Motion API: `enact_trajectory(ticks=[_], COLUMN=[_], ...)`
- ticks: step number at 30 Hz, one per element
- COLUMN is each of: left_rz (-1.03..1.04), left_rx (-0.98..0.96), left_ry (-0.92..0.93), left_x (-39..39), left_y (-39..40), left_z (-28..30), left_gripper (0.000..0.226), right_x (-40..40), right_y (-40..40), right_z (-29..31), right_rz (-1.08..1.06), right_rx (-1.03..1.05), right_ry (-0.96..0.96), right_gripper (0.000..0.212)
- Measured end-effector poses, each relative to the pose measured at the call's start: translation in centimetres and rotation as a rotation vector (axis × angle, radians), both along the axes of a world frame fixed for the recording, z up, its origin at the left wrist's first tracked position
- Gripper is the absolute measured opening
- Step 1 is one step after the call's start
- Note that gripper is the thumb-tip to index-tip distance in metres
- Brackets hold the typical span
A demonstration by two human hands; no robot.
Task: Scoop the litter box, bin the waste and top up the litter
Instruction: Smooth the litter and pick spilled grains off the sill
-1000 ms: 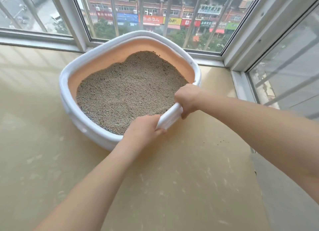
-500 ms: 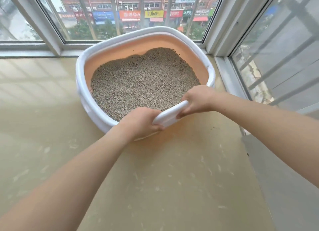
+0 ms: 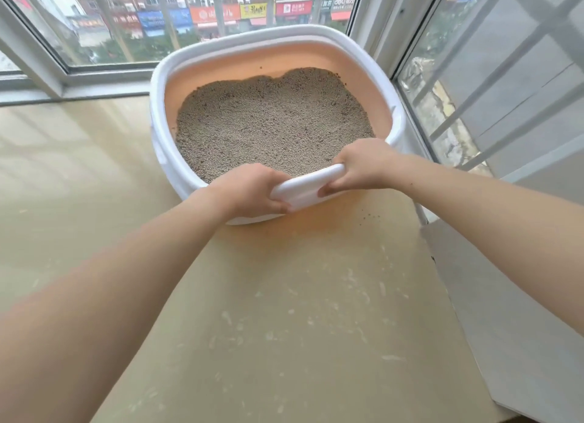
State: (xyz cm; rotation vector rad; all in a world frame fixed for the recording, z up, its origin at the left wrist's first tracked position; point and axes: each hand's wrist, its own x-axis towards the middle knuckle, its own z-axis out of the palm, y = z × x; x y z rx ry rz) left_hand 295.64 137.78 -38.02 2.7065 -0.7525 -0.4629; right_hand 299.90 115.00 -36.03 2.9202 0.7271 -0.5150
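- The left hand (image 3: 252, 188) is gripping the near rim of the litter box (image 3: 308, 185), its fingers curling over the white lip and its thumb pressing the outer face of that lip.
- The right hand (image 3: 363, 166) is gripping the same near rim just to the right of the left hand, fingers hooking over the top edge and a fingertip showing on the outer face.
- Between the two hands a short stretch of bare white rim is showing.
- Both forearms are reaching forward from the bottom corners of the view and meeting at the box.
- Directly beyond the hands, the grey-brown litter (image 3: 271, 122) is lying inside the box, filling the floor of the peach-coloured inner wall and sitting higher toward the far side.
- The box is sitting on the beige floor (image 3: 284, 312), its far end lying close to the window corner.
- Just right of and below the right hand, a few dark litter grains (image 3: 368, 215) are lying scattered on the floor.
- Closer to the person than the hands, pale scuff marks are showing on the floor.
- Beyond the box, the window (image 3: 221, 18) is looking out on a street of shop signs and trees.
- To the right of the right hand, a second window (image 3: 505, 74) with white bars is running along the floor's edge.
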Motion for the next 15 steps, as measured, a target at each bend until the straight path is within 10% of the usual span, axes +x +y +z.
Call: enact_trajectory(ticks=[15], left_rz=[-0.118], left_rx=[0.025], left_ry=[-0.013], left_x=[2.8], left_y=[-2.2], left_z=[0.2], left_gripper=[0.027], right_x=[0.3], right_y=[-2.7], right_z=[-0.4], right_rz=[-0.086], right_rx=[0.04], right_ry=[-0.033], right_gripper=[0.067])
